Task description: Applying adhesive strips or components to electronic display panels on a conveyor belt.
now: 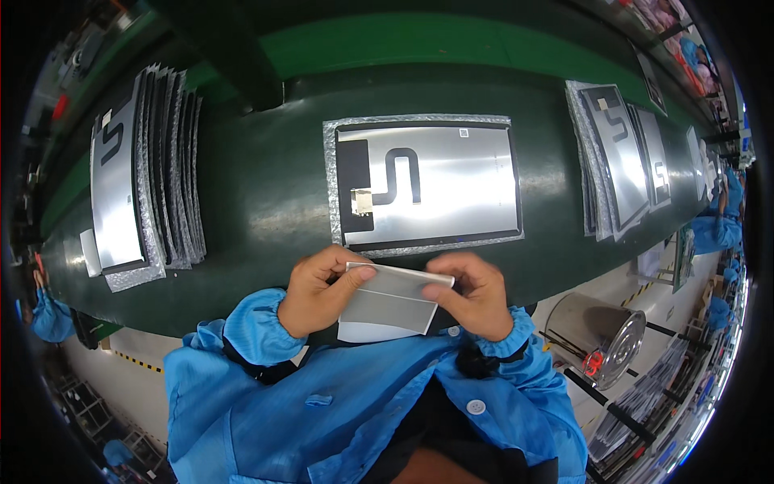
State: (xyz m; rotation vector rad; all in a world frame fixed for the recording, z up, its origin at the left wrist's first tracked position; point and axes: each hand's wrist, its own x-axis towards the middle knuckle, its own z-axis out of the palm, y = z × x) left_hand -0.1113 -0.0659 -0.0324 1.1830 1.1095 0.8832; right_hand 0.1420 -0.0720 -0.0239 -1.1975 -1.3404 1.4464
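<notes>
Between my two hands, close to my body, is a stack of translucent grey film sheets [387, 310]. My left hand [321, 290] pinches its upper left corner between thumb and fingers. At the upper right corner, my right hand [474, 292] grips the edge with its thumb in front; its fingers are slightly blurred. Just beyond my hands, a silver display panel [459, 181] lies flat with its metal back up, a black curved strip and a small gold patch at its left side. Beneath it, a bubble-wrap sheet [330, 153] shows around the edges.
At the left of the green table [266, 169] stands a stack of panels [113, 194] interleaved with bubble wrap. More panels [619, 153] are piled at the right. A metal drum [597, 335] stands on the floor at the right. Other people in blue sleeves [717, 230] are farther off.
</notes>
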